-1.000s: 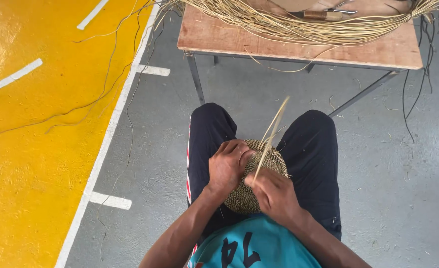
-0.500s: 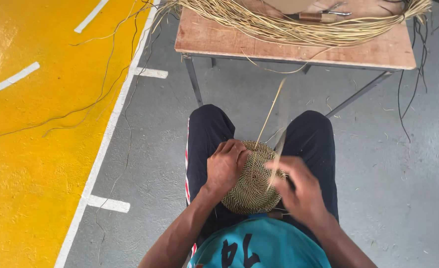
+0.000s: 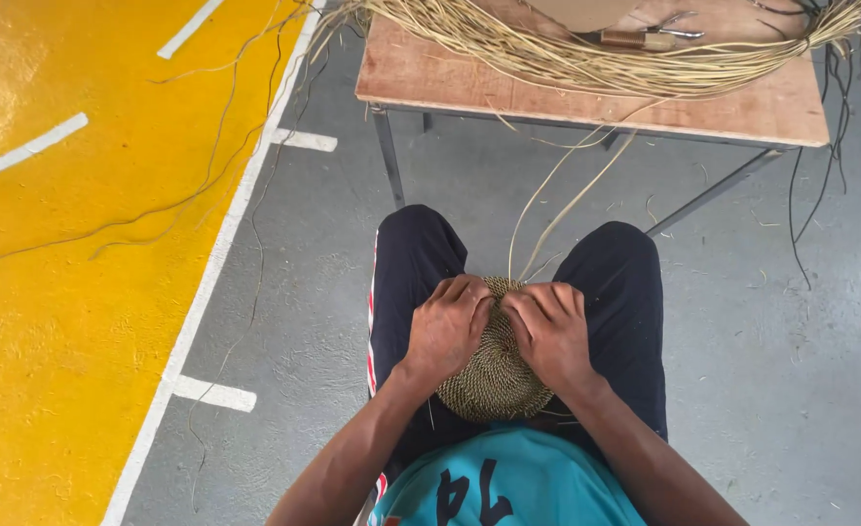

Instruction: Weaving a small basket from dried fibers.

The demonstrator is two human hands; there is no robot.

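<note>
Straw coil disc (image 3: 494, 375) sits in the lap, decent-sized already but looks unfinished, left hand (image 3: 447, 326) and right hand (image 3: 550, 329) with fingers clamped on its top edge, loose strands (image 3: 557, 209) trailing toward the bench (image 3: 430, 73).

This looks like a workshop or work hall where baskets get made by hand. The floor (image 3: 791, 341) is grey concrete with a big yellow painted part (image 3: 70, 292) and white lines — like in a hall. A plain wooden table (image 3: 586, 93) holds a big pile of straw (image 3: 606, 54) and a tool (image 3: 635, 39) — stuff for weaving.
</note>
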